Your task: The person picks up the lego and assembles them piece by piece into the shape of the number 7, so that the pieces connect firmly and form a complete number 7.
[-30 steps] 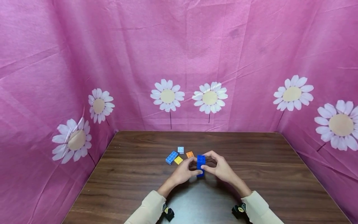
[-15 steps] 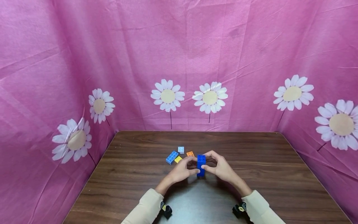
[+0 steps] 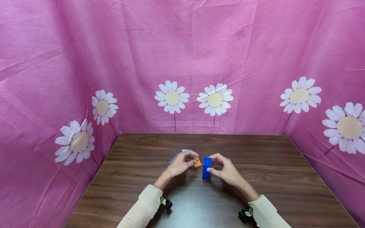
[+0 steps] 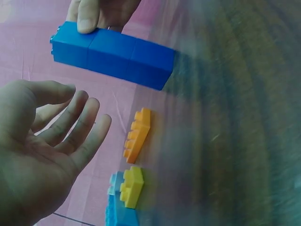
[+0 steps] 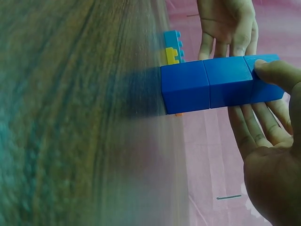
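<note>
Pinching the blue tower [image 3: 206, 171] near its top, the right hand [image 3: 227, 171] holds it upright midway between the side edges of the table [image 3: 265, 183], its base apparently down. The left hand [image 3: 179, 164] hangs near the orange brick [image 3: 198, 163], fingers spread and loosely bent. A yellow brick [image 4: 133, 187] and pale-blue brick [image 3: 185, 150] lie toward the far left corner.

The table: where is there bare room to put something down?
The table is bare right of the right hand and left of the left sleeve. Around the left hand, orange block and blue tower it's crowded.
</note>
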Demonstrator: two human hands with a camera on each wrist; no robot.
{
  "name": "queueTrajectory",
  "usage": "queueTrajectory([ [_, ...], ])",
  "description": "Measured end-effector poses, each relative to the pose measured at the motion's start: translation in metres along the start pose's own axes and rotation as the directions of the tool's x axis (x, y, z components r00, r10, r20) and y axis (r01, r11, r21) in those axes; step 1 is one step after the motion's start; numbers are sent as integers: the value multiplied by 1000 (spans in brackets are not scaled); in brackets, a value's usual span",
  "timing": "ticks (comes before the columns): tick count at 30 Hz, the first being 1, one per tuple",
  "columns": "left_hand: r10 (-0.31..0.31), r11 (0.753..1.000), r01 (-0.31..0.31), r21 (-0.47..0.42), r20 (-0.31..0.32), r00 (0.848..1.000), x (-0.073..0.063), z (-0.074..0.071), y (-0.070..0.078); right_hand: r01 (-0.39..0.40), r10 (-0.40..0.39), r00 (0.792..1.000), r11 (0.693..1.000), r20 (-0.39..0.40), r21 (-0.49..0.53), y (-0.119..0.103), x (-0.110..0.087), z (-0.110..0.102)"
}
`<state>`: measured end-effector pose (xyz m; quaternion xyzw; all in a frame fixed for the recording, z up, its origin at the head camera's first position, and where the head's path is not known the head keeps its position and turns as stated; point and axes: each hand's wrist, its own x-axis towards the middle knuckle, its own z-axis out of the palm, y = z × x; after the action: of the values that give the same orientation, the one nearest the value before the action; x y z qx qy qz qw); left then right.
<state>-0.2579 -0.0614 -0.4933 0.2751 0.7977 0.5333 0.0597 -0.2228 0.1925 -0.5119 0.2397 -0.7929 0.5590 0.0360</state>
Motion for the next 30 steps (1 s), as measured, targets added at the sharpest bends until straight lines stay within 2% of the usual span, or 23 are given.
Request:
queueTrajectory([
  [4, -5, 1000, 6, 18, -30, 1000, 7, -5, 2, -22, 22, 1000, 1000, 0, -18, -2, -1, -2],
  [8, -7, 999, 8, 31, -32, 999, 14, -9, 4, -35, 35, 999, 999, -2, -30, -3, -2, -2],
  [11, -2, 997, 5, 78, -32, 999, 19, -12, 5, -37, 37, 999, 999, -2, -32, -4, -2, -3],
  [15, 18, 988, -15, 151, -15, 1000, 27, -16, 6, -40, 41, 999, 999, 6, -29, -3, -3, -3],
  [19, 47, 973, -52, 226, 30, 998, 35, -19, 4, -43, 44, 999, 999, 10, -30, -1, -3, -4],
  [24, 84, 935, -116, 336, 107, 991, 45, -22, 2, -49, 49, 999, 999, 8, -23, 0, -3, -4],
  [30, 79, 853, -169, 494, 198, 977, 52, -25, 0, -49, 49, 999, 999, 7, -10, 0, -3, -3],
])
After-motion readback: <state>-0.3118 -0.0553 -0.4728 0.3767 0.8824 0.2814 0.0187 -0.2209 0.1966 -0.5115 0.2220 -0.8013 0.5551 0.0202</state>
